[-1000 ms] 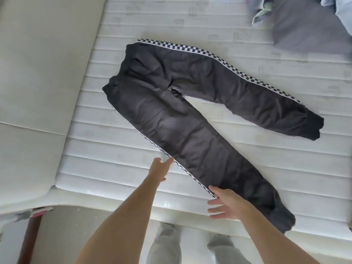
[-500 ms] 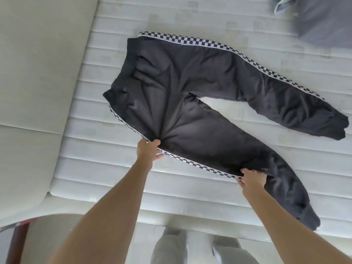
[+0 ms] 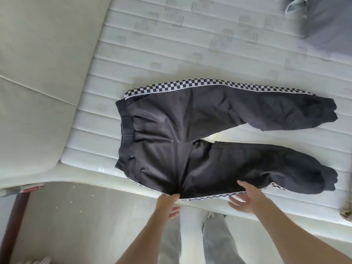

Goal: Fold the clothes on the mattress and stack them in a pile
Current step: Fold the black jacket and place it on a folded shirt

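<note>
Black jogging pants (image 3: 200, 134) with a checkered side stripe lie flat on the white quilted mattress (image 3: 152, 44). The waistband is at the left and both legs point right, side by side. The near leg reaches the mattress's front edge. My left hand (image 3: 168, 203) pinches the near checkered seam below the crotch. My right hand (image 3: 247, 197) is a little to the right with its fingers spread. Its thumb lies on the near leg's edge and it holds nothing.
A heap of grey and pale clothes (image 3: 327, 25) lies at the mattress's far right corner. A cream padded panel (image 3: 38, 73) borders the mattress on the left. A dark wooden leg (image 3: 13, 225) stands on the floor at lower left. My legs (image 3: 213, 241) are against the front edge.
The pants have been dragged toward the front edge and turned, so both legs now point right. My right hand has let go of the seam and spread open. My left hand still pinches it.
</note>
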